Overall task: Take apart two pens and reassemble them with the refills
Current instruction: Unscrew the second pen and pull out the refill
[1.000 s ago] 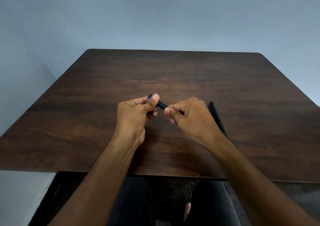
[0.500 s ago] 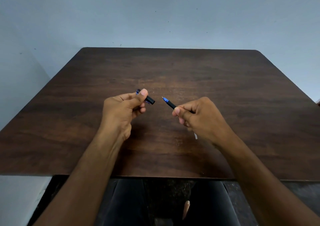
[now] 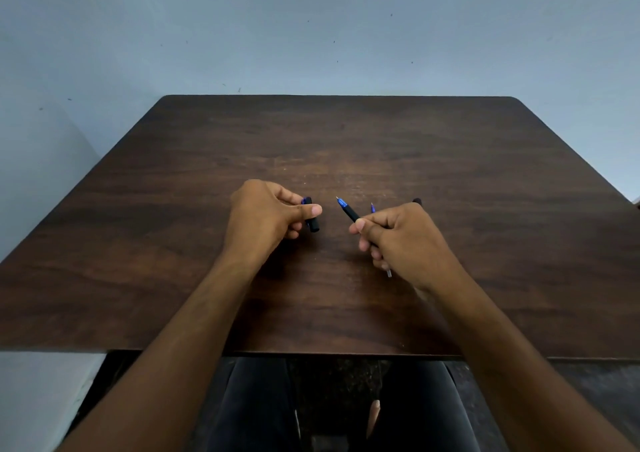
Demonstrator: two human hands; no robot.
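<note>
- Hands are working over a dark wood table (image 3: 485, 181), w/ a pale blue wall (image 3: 311, 29) behind it.
- Left hand (image 3: 266, 219) is sitting just left of the table's middle. Its thumb and fingers are curling round a short black pen cap (image 3: 312, 221), pinching it. The cap is pointing down toward 5 o'clock, w/ a bit of blue showing at its top end.
- Right hand (image 3: 405, 240) is sitting to the right, at 3 o'clock from the left hand, and the two hands are apart, not touching.
- Right thumb and first finger are pinching a black pen (image 3: 350, 211) near its front. The pen's blue tip is pointing up toward 11 o'clock, at the gap between the hands.
- A thin pale end is sticking out under the right hand at 6 o'clock; can't tell if it's the pen's back end or a refill.
- A 2nd small blue tip (image 3: 372, 207) is peeking up just behind the right fingers at 12 o'clock. Can't tell if the hand is holding it or if it is lying on the table.
- A dark rounded end (image 3: 417, 201) is showing behind the right hand at 1 o'clock, mostly hidden.
- Dark trousers (image 3: 263, 410) are showing below the table's near edge, at 6 o'clock.
</note>
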